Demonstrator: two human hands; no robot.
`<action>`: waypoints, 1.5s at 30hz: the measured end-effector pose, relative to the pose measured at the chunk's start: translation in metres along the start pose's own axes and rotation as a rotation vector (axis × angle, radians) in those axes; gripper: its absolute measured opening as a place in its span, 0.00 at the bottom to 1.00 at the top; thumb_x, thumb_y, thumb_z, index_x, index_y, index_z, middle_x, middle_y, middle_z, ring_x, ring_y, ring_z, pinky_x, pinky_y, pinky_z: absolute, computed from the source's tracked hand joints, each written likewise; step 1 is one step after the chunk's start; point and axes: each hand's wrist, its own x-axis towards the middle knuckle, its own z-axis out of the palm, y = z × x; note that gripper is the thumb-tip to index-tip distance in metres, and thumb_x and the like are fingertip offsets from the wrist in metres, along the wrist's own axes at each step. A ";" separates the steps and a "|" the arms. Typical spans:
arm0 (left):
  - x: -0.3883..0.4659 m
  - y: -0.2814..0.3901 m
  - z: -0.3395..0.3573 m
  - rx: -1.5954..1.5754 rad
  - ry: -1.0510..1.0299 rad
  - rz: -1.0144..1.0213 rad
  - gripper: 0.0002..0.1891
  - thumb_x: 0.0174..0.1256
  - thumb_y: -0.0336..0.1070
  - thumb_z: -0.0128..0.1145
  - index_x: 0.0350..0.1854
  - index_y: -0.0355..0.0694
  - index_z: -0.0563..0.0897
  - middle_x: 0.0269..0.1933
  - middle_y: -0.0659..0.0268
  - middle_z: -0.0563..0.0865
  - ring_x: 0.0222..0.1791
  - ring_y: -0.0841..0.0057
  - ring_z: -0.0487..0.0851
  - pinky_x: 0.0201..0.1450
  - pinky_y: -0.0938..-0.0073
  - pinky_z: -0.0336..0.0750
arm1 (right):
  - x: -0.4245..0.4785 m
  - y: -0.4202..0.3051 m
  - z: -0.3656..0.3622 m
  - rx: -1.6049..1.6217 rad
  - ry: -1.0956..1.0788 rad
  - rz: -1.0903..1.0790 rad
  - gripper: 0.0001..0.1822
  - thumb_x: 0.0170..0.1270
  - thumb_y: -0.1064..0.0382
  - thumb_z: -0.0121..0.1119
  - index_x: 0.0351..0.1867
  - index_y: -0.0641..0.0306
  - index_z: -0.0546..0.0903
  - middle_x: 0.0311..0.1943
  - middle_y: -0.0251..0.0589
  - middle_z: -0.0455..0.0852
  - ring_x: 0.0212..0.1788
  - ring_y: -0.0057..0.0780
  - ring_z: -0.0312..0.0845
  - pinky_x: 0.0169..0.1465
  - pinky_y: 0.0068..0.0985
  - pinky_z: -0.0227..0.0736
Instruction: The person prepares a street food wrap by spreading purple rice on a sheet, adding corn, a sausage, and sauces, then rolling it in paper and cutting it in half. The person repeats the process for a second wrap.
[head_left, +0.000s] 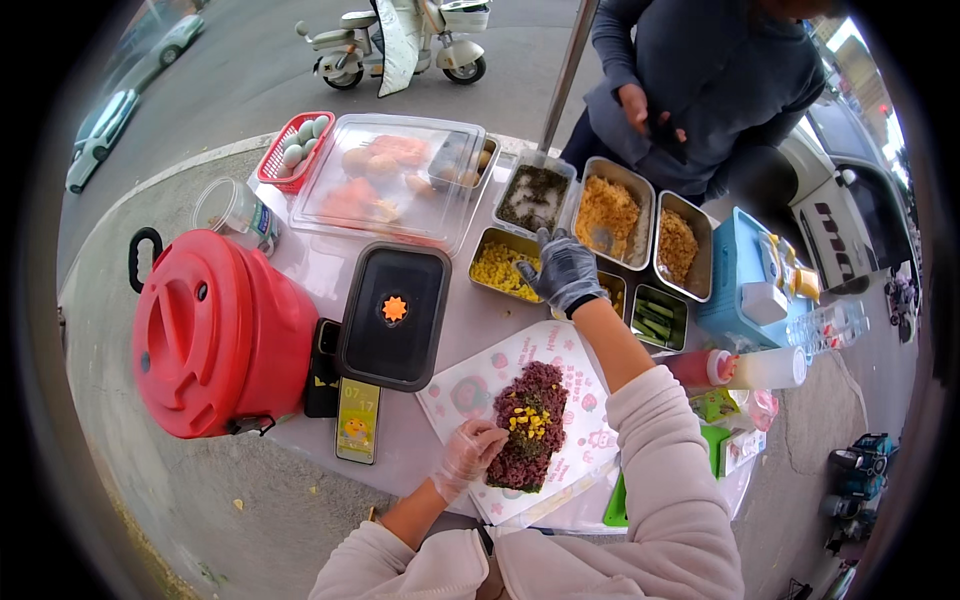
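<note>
My left hand (471, 456), in a clear plastic glove, rests at the left edge of a slab of purple rice (529, 420), its fingers drawn together. Whether it pinches anything is hidden. Yellow corn kernels and dark flakes lie on the rice, which sits on a printed paper sheet (465, 382). My right hand (566, 270), in a dark glove under clear plastic, reaches over the metal pans with thumb and fingers apart. Its thumb is over the corn pan (499, 259). Its fingertips are near the front rim of a clear tub of dark flakes (536, 195).
Left stand a red lidded bucket (217, 337), a black lidded box (394, 315) and a phone (358, 420). Behind are a clear-lidded bin (390, 172) and an egg basket (296, 150). Right are sauce bottles (697, 367) and a blue basket (739, 277). A person (697, 90) stands opposite, beside a pole (568, 75).
</note>
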 end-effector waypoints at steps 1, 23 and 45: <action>0.003 0.004 -0.004 -0.012 -0.034 -0.063 0.06 0.52 0.28 0.68 0.29 0.43 0.83 0.30 0.64 0.83 0.31 0.66 0.81 0.32 0.70 0.77 | 0.005 -0.001 -0.006 0.044 0.066 0.004 0.26 0.62 0.45 0.54 0.50 0.68 0.76 0.39 0.49 0.82 0.40 0.42 0.81 0.49 0.34 0.75; 0.310 -0.080 -0.191 0.195 0.651 0.264 0.20 0.55 0.21 0.57 0.49 0.47 0.83 0.48 0.65 0.85 0.51 0.71 0.82 0.62 0.63 0.66 | 0.154 -0.062 -0.052 2.008 -0.161 0.423 0.13 0.67 0.55 0.56 0.35 0.64 0.80 0.23 0.34 0.81 0.19 0.20 0.74 0.23 0.19 0.68; 0.320 -0.069 -0.218 -0.340 0.716 0.283 0.21 0.56 0.18 0.56 0.53 0.40 0.81 0.54 0.62 0.83 0.55 0.70 0.79 0.63 0.68 0.68 | 0.106 -0.057 -0.009 1.999 -0.602 0.539 0.22 0.67 0.45 0.54 0.45 0.64 0.78 0.22 0.29 0.73 0.20 0.17 0.67 0.22 0.15 0.62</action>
